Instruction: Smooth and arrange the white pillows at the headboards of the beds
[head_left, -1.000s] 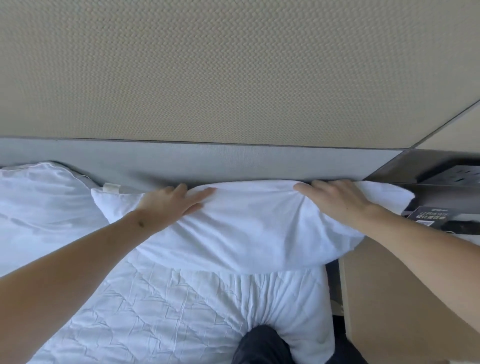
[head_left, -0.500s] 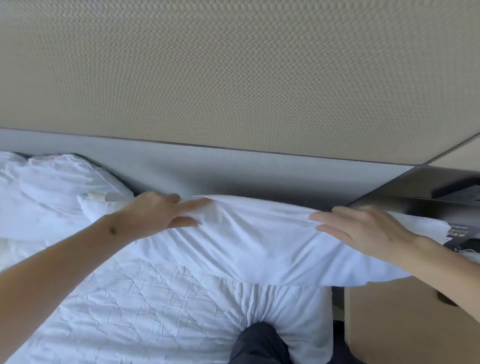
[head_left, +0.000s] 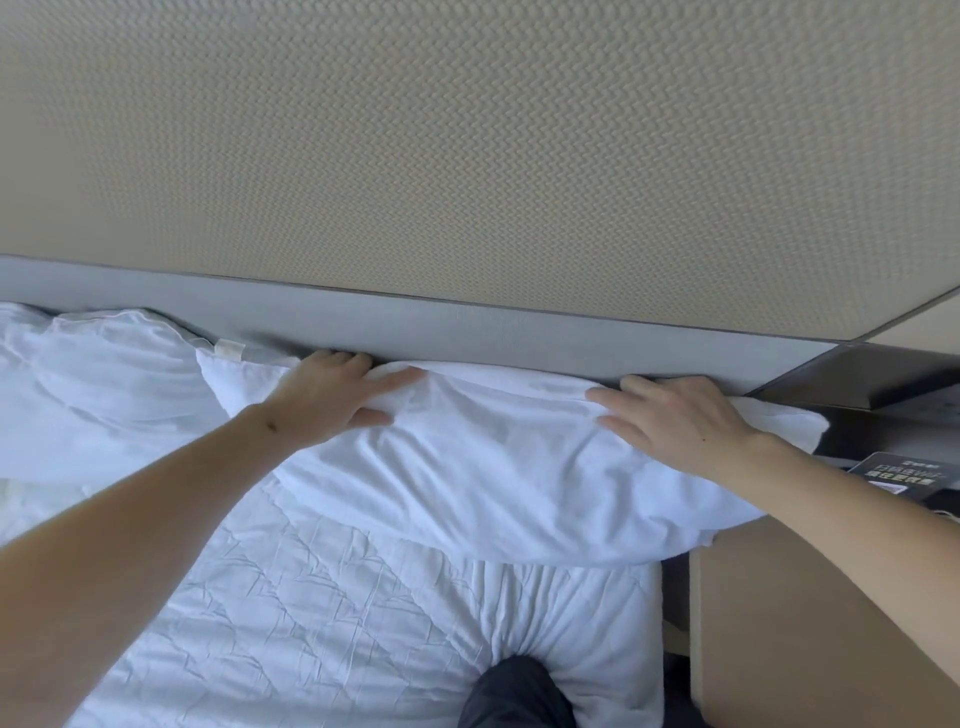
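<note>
Both hands, left hand (head_left: 332, 397) and right hand (head_left: 680, 421), lie open and flat on the pillow (head_left: 498, 467) at frame centre against the headboard (head_left: 467, 332); sweep outward evenly toward its corners.

Pillow (head_left: 519, 467) now against headboard (head_left: 467, 332)

— What colours up by the headboard (head_left: 467, 332)?
— It's plain grey. The wall panel (head_left: 467, 156) above is beige with a fine woven zigzag texture.
— And the bedding?
— The pillow (head_left: 493, 467) is plain white; the quilt (head_left: 311, 623) is white too, stitched in a wavy quilted pattern.
— Anything dark?
— A black card (head_left: 904, 475) with white lettering, beside a tan nightstand (head_left: 779, 623).
</note>
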